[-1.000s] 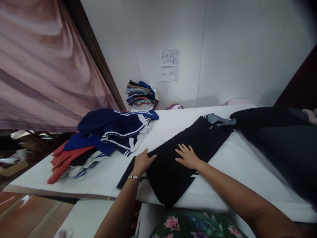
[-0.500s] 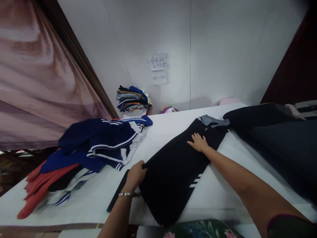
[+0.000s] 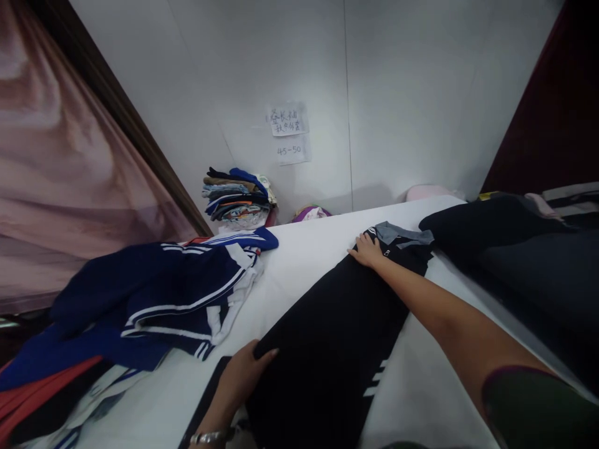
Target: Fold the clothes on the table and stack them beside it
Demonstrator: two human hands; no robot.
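A black jacket [image 3: 322, 324] with a grey collar [image 3: 402, 235] lies lengthwise, folded narrow, on the white table; white stripes show on its right edge. My left hand [image 3: 248, 368] grips its left edge near the lower end, thumb on top and the other fingers out of sight. Just below the collar, my right hand [image 3: 367, 251] rests flat on the cloth near the left shoulder, fingers spread. A dark strip of cloth, perhaps a sleeve, shows to the left of my left hand. The jacket's lower end runs out of view.
Navy garments with white stripes [image 3: 187, 293] are heaped at left, over blue and red cloth. Large dark garments [image 3: 519, 262] lie at right. Behind the white table [image 3: 299, 268] stand a stack of folded clothes [image 3: 238, 196] and a wall with paper signs [image 3: 290, 132].
My right hand has slid up the jacket toward the collar and its left edge. My left hand keeps its hold on the left edge. The view has shifted slightly.
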